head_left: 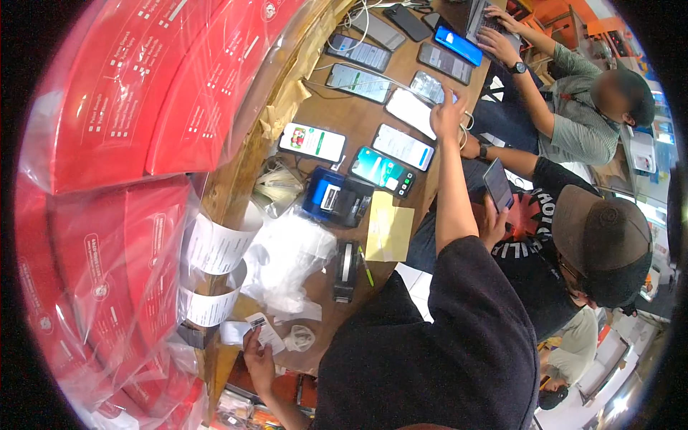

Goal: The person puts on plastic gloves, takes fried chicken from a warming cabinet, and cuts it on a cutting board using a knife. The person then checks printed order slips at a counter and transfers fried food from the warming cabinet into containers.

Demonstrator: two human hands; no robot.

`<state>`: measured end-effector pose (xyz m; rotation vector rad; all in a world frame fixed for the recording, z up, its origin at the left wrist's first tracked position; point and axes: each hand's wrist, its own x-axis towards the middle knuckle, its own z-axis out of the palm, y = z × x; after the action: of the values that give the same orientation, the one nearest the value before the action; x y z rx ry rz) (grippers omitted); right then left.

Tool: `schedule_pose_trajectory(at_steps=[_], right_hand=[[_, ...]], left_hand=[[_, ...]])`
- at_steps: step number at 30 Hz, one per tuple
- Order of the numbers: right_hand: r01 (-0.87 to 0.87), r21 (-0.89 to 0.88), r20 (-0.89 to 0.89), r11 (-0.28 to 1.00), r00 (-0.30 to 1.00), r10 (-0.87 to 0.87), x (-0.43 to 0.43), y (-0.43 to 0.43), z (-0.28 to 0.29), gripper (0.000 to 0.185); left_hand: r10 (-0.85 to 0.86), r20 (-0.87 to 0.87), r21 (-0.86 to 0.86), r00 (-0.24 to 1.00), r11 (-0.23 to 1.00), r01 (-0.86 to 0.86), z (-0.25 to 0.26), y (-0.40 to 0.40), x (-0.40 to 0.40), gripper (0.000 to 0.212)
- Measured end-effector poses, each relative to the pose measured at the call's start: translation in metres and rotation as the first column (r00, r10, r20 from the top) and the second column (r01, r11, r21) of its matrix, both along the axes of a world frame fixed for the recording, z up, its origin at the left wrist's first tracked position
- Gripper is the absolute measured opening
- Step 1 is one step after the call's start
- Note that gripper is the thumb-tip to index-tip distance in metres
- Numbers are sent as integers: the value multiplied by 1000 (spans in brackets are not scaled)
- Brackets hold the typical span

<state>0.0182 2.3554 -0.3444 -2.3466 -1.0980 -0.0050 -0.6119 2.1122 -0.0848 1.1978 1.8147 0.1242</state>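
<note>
My left hand, at the lower left, pinches a small white printed paper slip over the table's near end. Beside the slip lies a roll of clear tape. My right hand reaches far across the table, fingers bent at the edge of a smartphone with a white lit screen. A phone in a clear cover lies just past those fingers; whether I grip either one is unclear. Below them rest a phone with a text screen, a phone with a teal screen and another lit phone.
Red printed cartons in clear plastic fill the left side. A blue-black receipt printer, plastic bags, a tape dispenser, a green pen and yellow paper share the table. Two co-workers sit right, one holding a phone, one at a laptop.
</note>
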Motion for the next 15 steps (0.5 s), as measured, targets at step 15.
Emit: schedule_pose_trajectory(at_steps=[15], right_hand=[[-697,258,-515,669,486,706,-211,-74,91,28]], left_hand=[[41,-109,270,993,963,-10,13,-42,16,50]])
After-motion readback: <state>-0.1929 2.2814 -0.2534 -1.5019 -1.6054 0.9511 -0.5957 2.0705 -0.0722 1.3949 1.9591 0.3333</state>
